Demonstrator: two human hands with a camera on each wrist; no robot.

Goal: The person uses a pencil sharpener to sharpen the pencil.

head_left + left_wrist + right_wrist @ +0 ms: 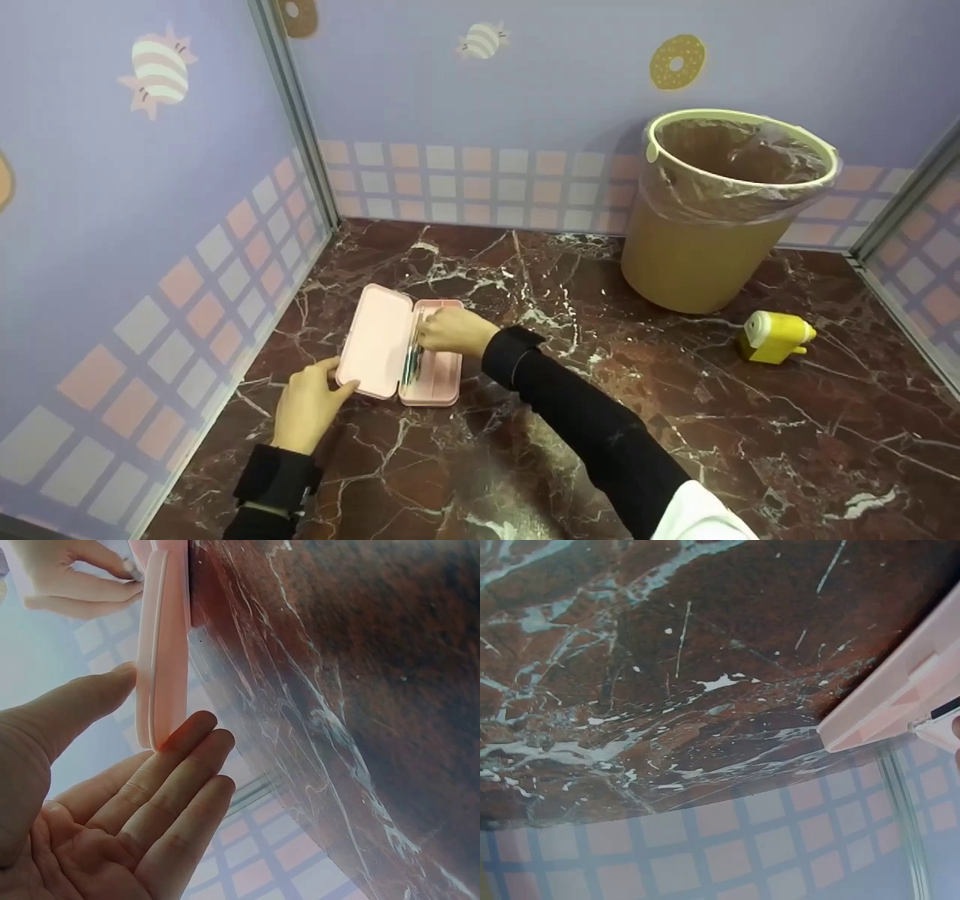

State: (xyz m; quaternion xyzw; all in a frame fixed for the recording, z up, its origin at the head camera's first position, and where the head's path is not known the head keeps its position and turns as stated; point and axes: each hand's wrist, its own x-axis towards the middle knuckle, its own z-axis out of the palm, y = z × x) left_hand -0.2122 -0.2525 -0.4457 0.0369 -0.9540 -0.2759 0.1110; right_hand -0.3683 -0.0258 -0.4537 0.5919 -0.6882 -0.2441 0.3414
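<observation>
I have the pink pencil case (444, 373) lying open on the marble surface (405, 472), its lid (377, 337) pinched at the near left corner between the thumb and fingers of my left hand (304, 401). My right hand (454, 330) is over the base, fingers bent narrow at the pens (411, 366); I cannot tell whether they grip one.

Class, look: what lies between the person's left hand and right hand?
Between the left hand and right hand lie the open pink lid and some slim pen-like items, as the head view shows.
</observation>
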